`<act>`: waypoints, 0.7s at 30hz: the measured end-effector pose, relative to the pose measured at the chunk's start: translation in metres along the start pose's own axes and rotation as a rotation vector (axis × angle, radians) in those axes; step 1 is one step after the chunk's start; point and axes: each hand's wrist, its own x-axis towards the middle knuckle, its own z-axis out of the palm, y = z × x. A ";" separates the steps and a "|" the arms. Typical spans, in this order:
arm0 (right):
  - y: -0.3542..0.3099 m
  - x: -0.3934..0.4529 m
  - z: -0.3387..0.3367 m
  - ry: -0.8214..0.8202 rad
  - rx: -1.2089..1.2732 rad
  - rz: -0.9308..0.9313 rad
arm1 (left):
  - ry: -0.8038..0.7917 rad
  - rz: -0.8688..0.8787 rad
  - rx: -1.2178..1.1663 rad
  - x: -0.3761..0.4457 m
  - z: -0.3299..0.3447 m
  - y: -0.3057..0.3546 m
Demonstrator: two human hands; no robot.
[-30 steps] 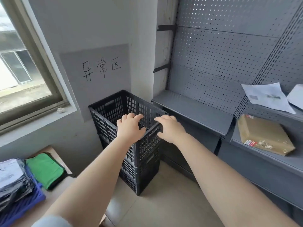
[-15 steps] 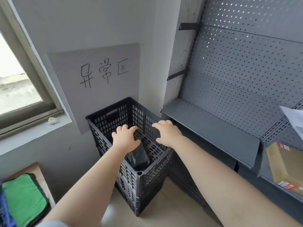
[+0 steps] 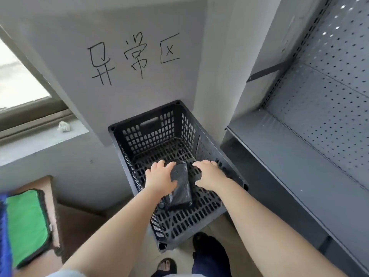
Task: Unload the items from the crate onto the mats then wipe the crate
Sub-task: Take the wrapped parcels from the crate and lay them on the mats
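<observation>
Daylight enters from the window (image 3: 18,80) at the upper left, which is blown out to near white with no detail outside. The grey wall (image 3: 139,21) is evenly and softly lit. The inside of the black crate (image 3: 143,134) stays dark, its floor in shade. Small bright glints dot the pegboard (image 3: 339,47) at upper right. Wide-angle distortion bends straight lines near the edges, and the green mat (image 3: 28,224) at lower left is smeared and soft.

Both arms outstretched downward, left hand (image 3: 160,179) and right hand (image 3: 209,174) open-fingered.
</observation>
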 end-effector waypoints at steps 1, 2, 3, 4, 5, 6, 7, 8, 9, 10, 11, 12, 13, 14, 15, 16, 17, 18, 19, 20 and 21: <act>0.002 0.012 0.000 -0.025 0.003 -0.030 | -0.008 -0.042 -0.001 0.006 0.004 -0.001; 0.005 0.022 0.000 -0.057 0.000 -0.059 | -0.021 -0.086 -0.003 0.011 0.008 -0.002; 0.009 0.031 0.000 -0.096 -0.010 -0.090 | -0.041 -0.132 -0.016 0.015 0.013 -0.001; 0.013 0.038 -0.001 -0.137 -0.033 -0.127 | -0.062 -0.177 -0.048 0.019 0.018 0.002; 0.018 0.046 -0.001 -0.172 -0.059 -0.171 | -0.089 -0.231 -0.109 0.022 0.024 0.007; 0.023 0.054 -0.001 -0.197 -0.082 -0.219 | -0.114 -0.295 -0.214 0.026 0.030 0.013; 0.027 0.063 -0.001 -0.213 -0.095 -0.261 | -0.131 -0.369 -0.350 0.031 0.035 0.019; 0.029 0.072 0.000 -0.219 -0.094 -0.287 | -0.137 -0.439 -0.488 0.036 0.041 0.024; 0.030 0.081 0.003 -0.217 -0.072 -0.289 | -0.138 -0.505 -0.601 0.041 0.046 0.027; 0.029 0.088 0.007 -0.224 -0.027 -0.268 | -0.133 -0.562 -0.691 0.045 0.053 0.028; 0.027 0.096 0.012 -0.248 0.040 -0.221 | -0.135 -0.618 -0.762 0.049 0.060 0.029; 0.025 0.103 0.018 -0.285 0.122 -0.154 | -0.139 -0.673 -0.825 0.050 0.065 0.029; 0.023 0.109 0.025 -0.326 0.223 -0.078 | -0.142 -0.724 -0.878 0.051 0.068 0.030; 0.021 0.114 0.032 -0.367 0.332 -0.003 | -0.146 -0.765 -0.923 0.051 0.071 0.031; 0.019 0.120 0.041 -0.405 0.447 0.071 | -0.155 -0.798 -0.962 0.053 0.075 0.030; 0.018 0.124 0.050 -0.433 0.555 0.142 | -0.161 -0.822 -1.002 0.055 0.078 0.028; 0.017 0.129 0.059 -0.445 0.656 0.210 | -0.165 -0.843 -1.048 0.058 0.083 0.025; 0.016 0.134 0.067 -0.440 0.740 0.277 | -0.163 -0.864 -1.096 0.062 0.088 0.021; 0.016 0.139 0.073 -0.420 0.811 0.351 | -0.163 -0.887 -1.144 0.066 0.093 0.017; 0.017 0.145 0.079 -0.393 0.856 0.427 | -0.163 -0.904 -1.186 0.071 0.098 0.013; 0.019 0.151 0.083 -0.371 0.886 0.498 | -0.165 -0.920 -1.215 0.076 0.101 0.010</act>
